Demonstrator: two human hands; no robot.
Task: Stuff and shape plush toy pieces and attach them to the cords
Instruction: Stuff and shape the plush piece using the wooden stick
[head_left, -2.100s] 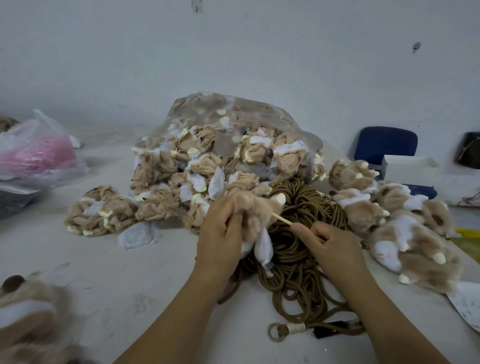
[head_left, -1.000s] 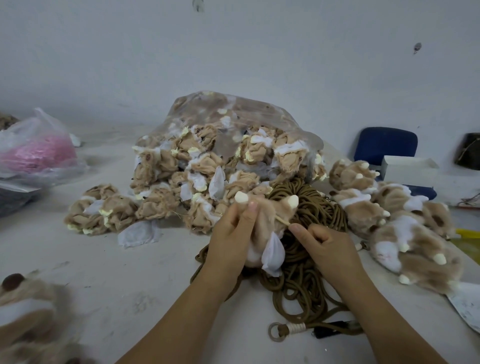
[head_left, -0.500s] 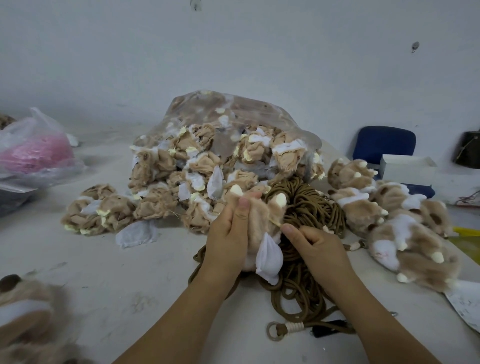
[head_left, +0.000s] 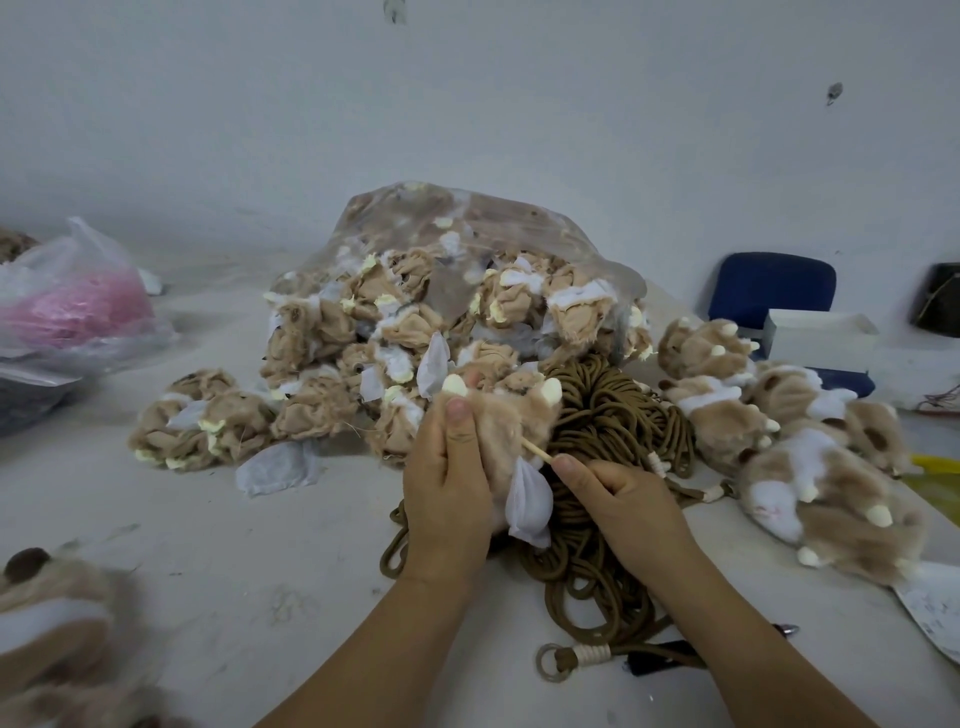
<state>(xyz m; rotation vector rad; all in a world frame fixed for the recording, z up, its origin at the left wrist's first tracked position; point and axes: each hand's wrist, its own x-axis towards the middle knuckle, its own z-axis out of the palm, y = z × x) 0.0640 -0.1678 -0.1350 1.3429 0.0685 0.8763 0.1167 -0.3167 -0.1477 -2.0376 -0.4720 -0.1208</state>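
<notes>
Tan plush, a fuzzy paw-shaped toy piece (head_left: 511, 431) with cream claws, sits gripped in the left hand (head_left: 447, 493), fingers curled round it, above the heap of brown cords (head_left: 608, 415) on the grey tabletop (head_left: 208, 545). The right hand (head_left: 623, 499) pinches a thin wooden stick (head_left: 537, 451) whose tip pokes into the piece beside its white fabric flap (head_left: 530, 501). Behind, a clear plastic bag (head_left: 467, 223) lies on its side, packed with limp tan-and-white plush pieces – several spill from its mouth. Far left, a thin plastic bag (head_left: 78, 306) holds something pink – what, I cannot tell. Stuffed paws (head_left: 805, 457) pile up at right.
</notes>
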